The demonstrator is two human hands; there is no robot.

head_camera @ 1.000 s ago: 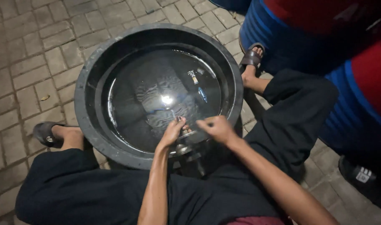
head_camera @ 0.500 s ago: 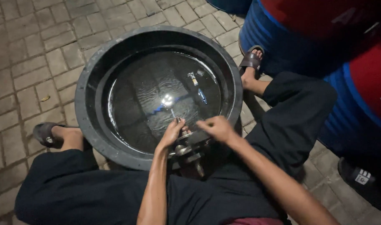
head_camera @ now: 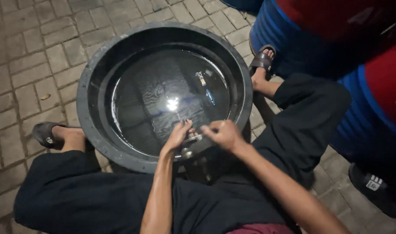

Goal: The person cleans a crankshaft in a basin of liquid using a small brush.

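A wide black round tub (head_camera: 90, 82) full of water sits on the paving between my feet. Both my hands meet over its near rim. My left hand (head_camera: 177, 135) pinches a small metal part (head_camera: 193, 139) whose thin tip pokes up over the water. My right hand (head_camera: 224, 134) grips the same small metal part from the right side. The part is mostly hidden by my fingers, and I cannot make out its shape. A bright light spot reflects on the water just beyond my hands.
Grey brick paving (head_camera: 29, 56) surrounds the tub. Blue and red drums (head_camera: 336, 47) stand close at the right. My sandalled feet (head_camera: 48, 134) flank the tub, the other (head_camera: 262, 60) by the drums. A black shoe (head_camera: 375, 186) lies at lower right.
My hands have shifted slightly along the near rim while staying together on the small part. The light reflection on the water has moved a little.
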